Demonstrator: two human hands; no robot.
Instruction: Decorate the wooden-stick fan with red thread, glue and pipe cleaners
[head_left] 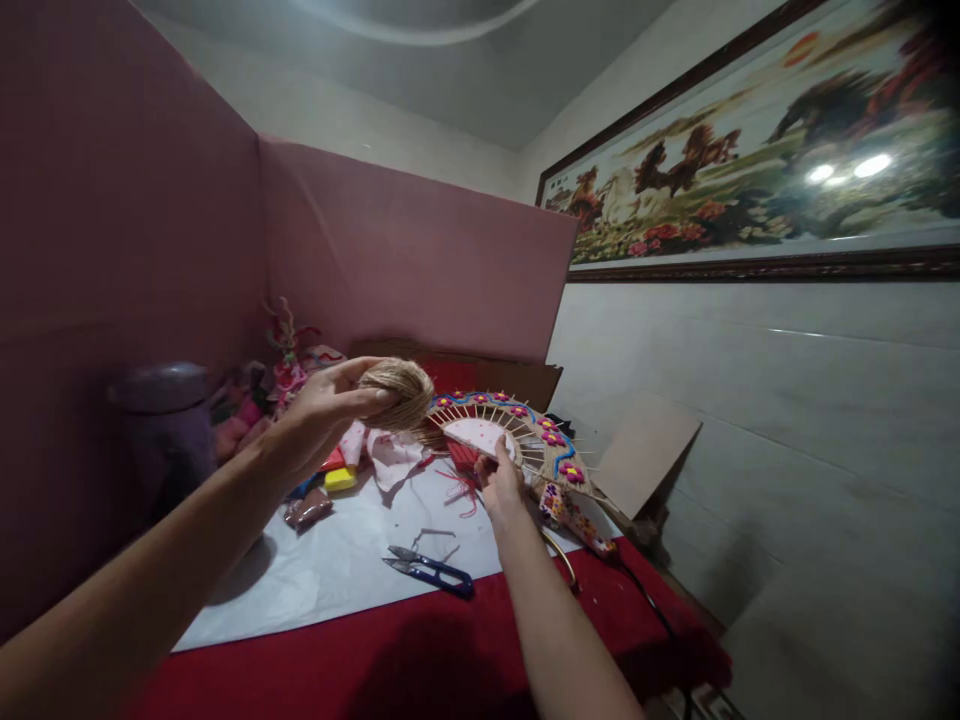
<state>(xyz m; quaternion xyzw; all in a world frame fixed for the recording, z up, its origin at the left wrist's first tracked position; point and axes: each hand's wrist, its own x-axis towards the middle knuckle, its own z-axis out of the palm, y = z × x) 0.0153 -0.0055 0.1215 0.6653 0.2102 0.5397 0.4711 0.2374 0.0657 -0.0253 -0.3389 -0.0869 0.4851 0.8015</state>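
Observation:
My left hand [337, 400] is closed around a ball of tan twine [401, 393], held up above the table. My right hand [501, 480] grips the lower part of a fan-shaped craft [551, 452], thumb on top of its white half-round centre [480, 436]. Thin sticks spread out from that centre. A woven tan band crosses them, decorated with pink flowers and a wavy blue line. The twine ball is beside the fan's left end; whether a strand joins them cannot be made out.
Blue-handled thread snips [431, 572] lie on the white sheet [330, 580] over the red tablecloth [300, 670]. A yellow packet [341, 479], a brown packet [309, 510] and pink cloth [394, 460] lie at left. A flower-patterned glue gun [577, 520] sits at right. Pink panels stand behind.

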